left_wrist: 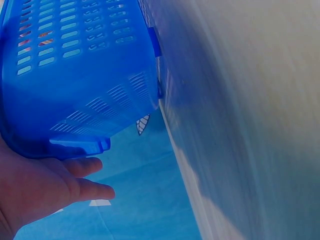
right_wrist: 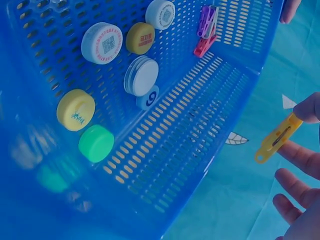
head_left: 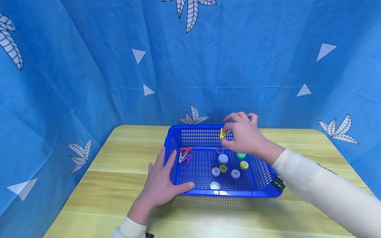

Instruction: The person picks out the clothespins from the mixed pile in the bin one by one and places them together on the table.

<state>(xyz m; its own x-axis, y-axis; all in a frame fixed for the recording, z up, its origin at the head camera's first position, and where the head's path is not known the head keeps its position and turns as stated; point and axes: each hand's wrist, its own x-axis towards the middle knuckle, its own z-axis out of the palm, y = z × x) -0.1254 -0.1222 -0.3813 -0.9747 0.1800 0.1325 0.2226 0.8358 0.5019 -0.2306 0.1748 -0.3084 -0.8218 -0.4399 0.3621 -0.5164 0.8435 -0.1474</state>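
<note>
the right hand (head_left: 244, 136) has its thumb and first finger pinched on a little yellow clip (head_left: 223, 134). its other fingers are not on the clip. the clip is up in the air by the far side of the blue basket (head_left: 238, 193), and it is hard to tell if it is right over the basket or just past the edge. the left hand (head_left: 159, 185) has its fingers spread apart, touching the basket's left end. inside, a red clip (head_left: 187, 149), a white clip (head_left: 182, 158) and a purple clip (head_left: 187, 159) lie close together at the left. round bottle caps (head_left: 223, 159) sit nearer the right. the basket is on a wooden table (head_left: 125, 165).
</note>
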